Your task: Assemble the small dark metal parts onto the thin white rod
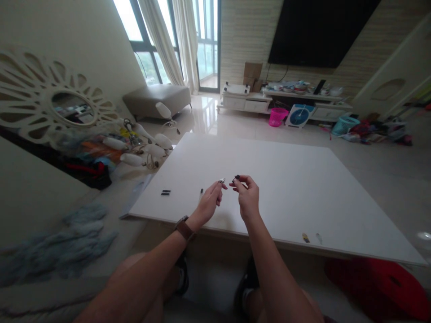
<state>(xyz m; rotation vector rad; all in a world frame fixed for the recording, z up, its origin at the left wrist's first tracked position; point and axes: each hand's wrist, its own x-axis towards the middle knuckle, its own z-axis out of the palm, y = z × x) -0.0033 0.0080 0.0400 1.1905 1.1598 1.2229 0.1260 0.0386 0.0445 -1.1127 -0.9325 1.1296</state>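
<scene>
Over the white tabletop (pixel 289 188), my left hand (pixel 209 201) pinches a small silvery metal piece (pixel 222 180) at its fingertips; its exact kind is too small to make out. A short gap to the right, my right hand (pixel 247 193) grips a small black piece (pixel 236 178) between thumb and fingers. The two pieces are apart, at about the same height. Just left of my left hand lies a small object with a black end (pixel 201 191), partly hidden. Farther left, small black strips (pixel 165 193) rest side by side on the table.
Near the front right edge lie a small yellow and dark item (pixel 305 237) and a pale clear one (pixel 318 238). A lamp with several white shades (pixel 155 151) stands off the left edge. Below the right edge is a red round object (pixel 380 287).
</scene>
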